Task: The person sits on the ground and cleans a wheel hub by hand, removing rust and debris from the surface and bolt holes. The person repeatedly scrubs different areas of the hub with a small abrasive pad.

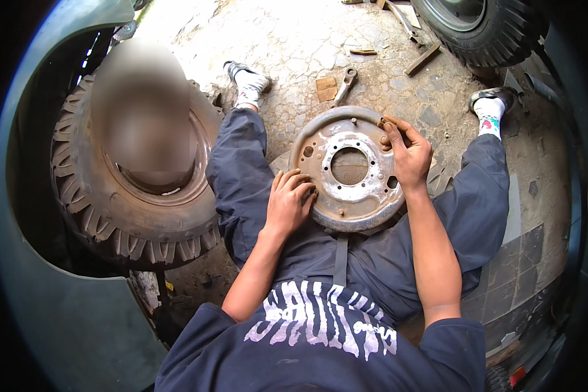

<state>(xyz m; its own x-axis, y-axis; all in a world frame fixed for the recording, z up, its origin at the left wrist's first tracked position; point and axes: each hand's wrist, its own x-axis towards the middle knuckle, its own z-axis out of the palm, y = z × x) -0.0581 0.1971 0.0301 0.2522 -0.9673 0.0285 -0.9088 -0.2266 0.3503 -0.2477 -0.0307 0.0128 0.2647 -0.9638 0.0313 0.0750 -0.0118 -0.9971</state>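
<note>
A round, rusty brake backing plate [366,191] lies tilted between my spread legs, face up. It has a large centre hole, a ring of smaller bolt holes around it and several short pins. My left hand [289,204] rests at its lower left edge, fingers curled onto the rim. At the upper right rim is my right hand [408,157], its thumb and forefinger closed together on the plate's edge. Whether a small part sits between those fingertips, I cannot tell.
A large tractor tyre [78,189] on its rim stands at my left, partly covered by a blurred patch. Another wheel [496,39] is at the far right. A wrench-like metal tool [346,85], a brown block [326,89] and a bar [422,59] lie on the cracked floor.
</note>
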